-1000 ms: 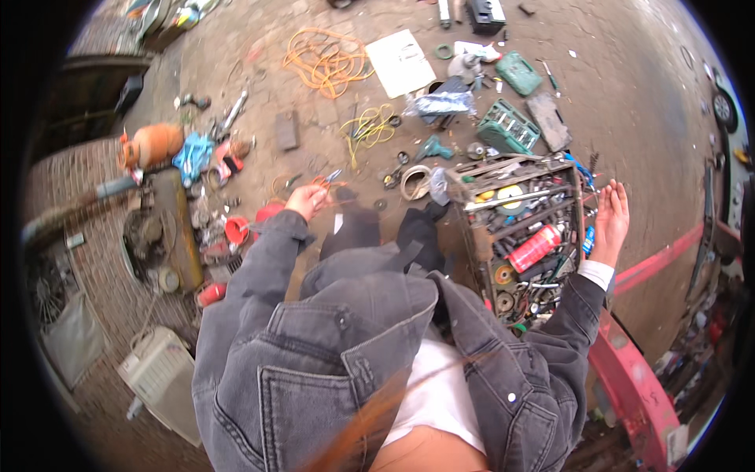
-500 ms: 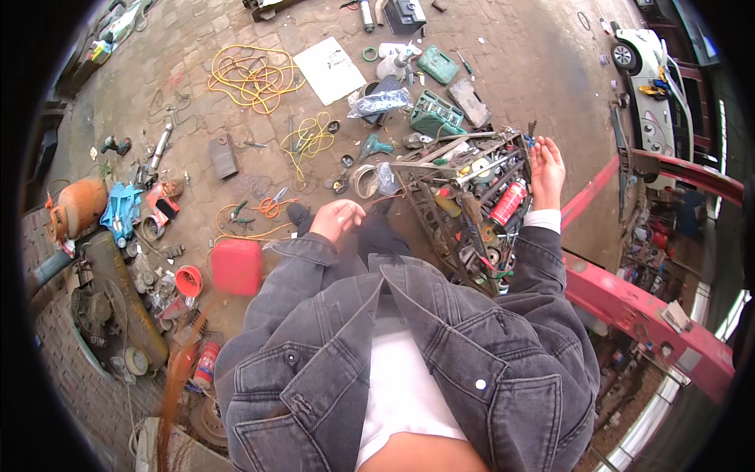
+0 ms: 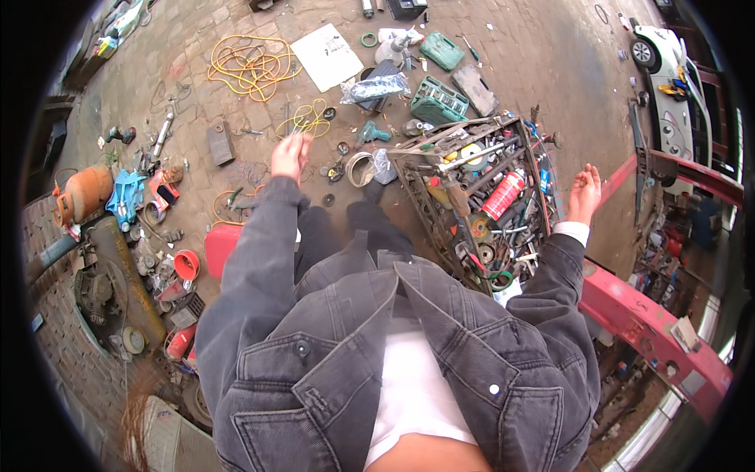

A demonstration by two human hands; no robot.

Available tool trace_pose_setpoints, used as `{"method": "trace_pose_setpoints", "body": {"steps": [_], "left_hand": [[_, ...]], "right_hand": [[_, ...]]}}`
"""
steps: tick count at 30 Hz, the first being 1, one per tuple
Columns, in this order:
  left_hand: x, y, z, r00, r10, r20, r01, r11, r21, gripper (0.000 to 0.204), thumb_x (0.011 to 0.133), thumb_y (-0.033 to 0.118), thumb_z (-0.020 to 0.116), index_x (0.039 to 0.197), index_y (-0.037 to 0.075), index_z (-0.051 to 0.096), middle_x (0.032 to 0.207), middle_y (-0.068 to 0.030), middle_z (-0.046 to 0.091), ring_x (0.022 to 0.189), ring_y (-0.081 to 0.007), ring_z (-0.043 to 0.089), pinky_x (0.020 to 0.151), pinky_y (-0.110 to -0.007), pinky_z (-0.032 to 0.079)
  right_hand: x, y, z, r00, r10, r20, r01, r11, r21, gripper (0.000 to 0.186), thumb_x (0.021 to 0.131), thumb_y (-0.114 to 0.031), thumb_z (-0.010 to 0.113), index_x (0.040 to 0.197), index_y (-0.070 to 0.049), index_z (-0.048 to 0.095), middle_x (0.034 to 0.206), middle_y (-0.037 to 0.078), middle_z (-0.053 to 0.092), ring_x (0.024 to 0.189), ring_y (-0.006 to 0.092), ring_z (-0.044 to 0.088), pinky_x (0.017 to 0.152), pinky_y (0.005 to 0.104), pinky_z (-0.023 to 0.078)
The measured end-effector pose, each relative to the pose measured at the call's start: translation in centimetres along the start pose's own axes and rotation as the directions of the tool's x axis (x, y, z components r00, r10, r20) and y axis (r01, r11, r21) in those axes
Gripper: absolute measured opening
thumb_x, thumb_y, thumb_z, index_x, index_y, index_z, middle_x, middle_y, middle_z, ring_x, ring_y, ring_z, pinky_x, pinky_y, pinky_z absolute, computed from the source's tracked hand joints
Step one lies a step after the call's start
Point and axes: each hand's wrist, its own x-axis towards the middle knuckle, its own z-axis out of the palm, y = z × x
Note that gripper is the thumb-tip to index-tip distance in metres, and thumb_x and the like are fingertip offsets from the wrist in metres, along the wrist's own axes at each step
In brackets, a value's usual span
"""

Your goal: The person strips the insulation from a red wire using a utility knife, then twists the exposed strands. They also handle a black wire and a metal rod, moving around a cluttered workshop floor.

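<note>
"So, does the person's right hand [image 3: 585,191] hold something?"

"It seems empty, its fingers loosely bent, just beside the rusty metal-framed crate [image 3: 458,197] full of tools."

"And the left hand [image 3: 291,156]?"

"It is blurred, in the air near the thin yellow cable [image 3: 307,118]; whether it grips something, I cannot tell."

"What looks done, and what is left?"

"I see no finished result. The red cylindrical can [image 3: 503,195] lies among the tools inside the crate, not in any hand."

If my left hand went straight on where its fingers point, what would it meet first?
Probably the tangled yellow cord ahead of your left hand, though the hand's height above the ground is unclear.
</note>
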Motion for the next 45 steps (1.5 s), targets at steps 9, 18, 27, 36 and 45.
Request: {"method": "trace_pose_setpoints", "body": {"steps": [9,18,27,36,45], "left_hand": [[9.4,9.2,20.8,0.832,0.438,0.342,-0.317,0.879,-0.356,0.025,0.100,0.018,0.053,0.099,-0.006,0.059,0.076,0.0003,0.048,0.074,-0.0106,0.045,0.070,-0.026,0.039],[10.4,13.3,5.5,0.870,0.479,0.118,-0.479,0.763,0.434,0.031,0.098,0.028,0.054,0.114,0.004,0.066,0.099,-0.0001,0.066,0.082,-0.0080,0.055,0.071,-0.023,0.042],[-4.0,9.8,-23.9,0.914,0.372,-0.165,-0.239,0.818,0.522,0.022,0.100,0.026,0.054,0.092,0.010,0.067,0.059,0.0131,0.032,0.050,0.0010,0.025,0.046,-0.019,0.016],[-22.4,2.7,-39.8,0.854,0.155,-0.496,0.067,0.913,0.402,0.020,0.098,0.014,0.049,0.095,0.005,0.067,0.074,-0.0028,0.066,0.059,-0.0068,0.051,0.056,-0.022,0.040],[-37.2,2.2,-47.9,0.452,0.032,-0.891,-0.007,0.999,0.033,0.025,0.099,0.019,0.051,0.110,0.005,0.067,0.088,-0.0042,0.068,0.060,-0.0049,0.053,0.046,-0.019,0.041]], "right_hand": [[-3.6,-1.7,-4.2,0.994,0.085,0.066,-0.094,0.985,0.144,0.024,0.091,0.004,0.056,0.115,0.002,0.054,0.115,0.015,0.061,0.092,0.0192,0.061,0.083,0.0305,0.054],[-5.7,-3.0,0.7,0.994,0.105,0.038,-0.112,0.951,0.290,0.013,0.093,0.005,0.052,0.105,0.001,0.055,0.108,0.018,0.063,0.103,0.0288,0.065,0.094,0.0405,0.055],[-12.7,-0.7,17.7,0.916,0.059,0.398,-0.122,0.984,0.133,0.009,0.094,-0.001,0.057,0.103,0.000,0.054,0.100,0.013,0.065,0.091,0.0233,0.067,0.086,0.0361,0.059],[-22.9,14.1,32.5,0.648,0.177,0.741,0.158,0.921,-0.357,0.010,0.098,-0.002,0.049,0.105,0.002,0.054,0.100,0.014,0.065,0.088,0.0223,0.068,0.078,0.0301,0.057],[-27.0,19.8,42.1,0.431,0.149,0.890,0.707,0.557,-0.436,0.011,0.094,0.000,0.047,0.099,-0.001,0.056,0.088,0.012,0.067,0.074,0.0233,0.068,0.068,0.0323,0.056]]}}
